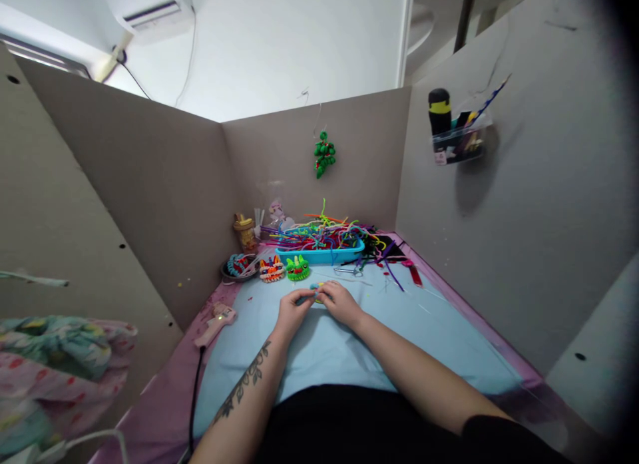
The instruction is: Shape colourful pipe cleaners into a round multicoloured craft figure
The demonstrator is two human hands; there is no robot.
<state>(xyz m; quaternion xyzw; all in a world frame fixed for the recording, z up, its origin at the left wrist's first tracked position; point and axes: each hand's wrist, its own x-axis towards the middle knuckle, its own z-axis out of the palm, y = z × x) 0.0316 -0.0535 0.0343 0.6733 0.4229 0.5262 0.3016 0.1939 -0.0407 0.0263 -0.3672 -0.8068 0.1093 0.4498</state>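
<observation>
Above the light blue cloth (349,357), my left hand (293,312) and my right hand (342,304) meet with fingertips pinched together. Between them is a small blue and yellow pipe cleaner piece (314,287), mostly hidden by the fingers. Just beyond my hands sit two pipe cleaner animal heads: an orange and white one (271,269) and a green one (298,268). Metal pliers or scissors (348,271), too small to tell which, lie past my right hand.
A blue tray (319,256) heaped with coloured pipe cleaners (329,236) stands at the back. A dark bowl (230,277) is at the left, and a pink glue gun (215,325) with a black cord lies nearer. Grey panels surround the table; a plastic holder (462,141) hangs right.
</observation>
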